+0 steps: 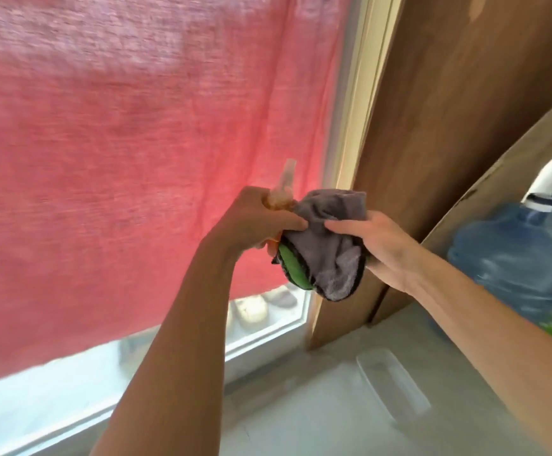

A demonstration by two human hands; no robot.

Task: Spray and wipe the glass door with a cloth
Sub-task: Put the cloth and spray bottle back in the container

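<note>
The left hand grips a spray bottle, nozzle up, and its fingertips also pinch the cloth. The right hand grasps the same cloth from the other side, fingers curled into the fabric. The cloth is grey with a green face and hangs bunched between both hands, in front of the door.

The glass door lies behind a red curtain that covers most of it; bare glass shows only along the bottom strip. To the right stand wooden boards and blue water jugs.

Judged status: preparation stage. No spray mist, wet streaks or wiped area can be made out on the glass. Spraying and wiping both appear outstanding, and the curtain probably needs moving aside first.
</note>
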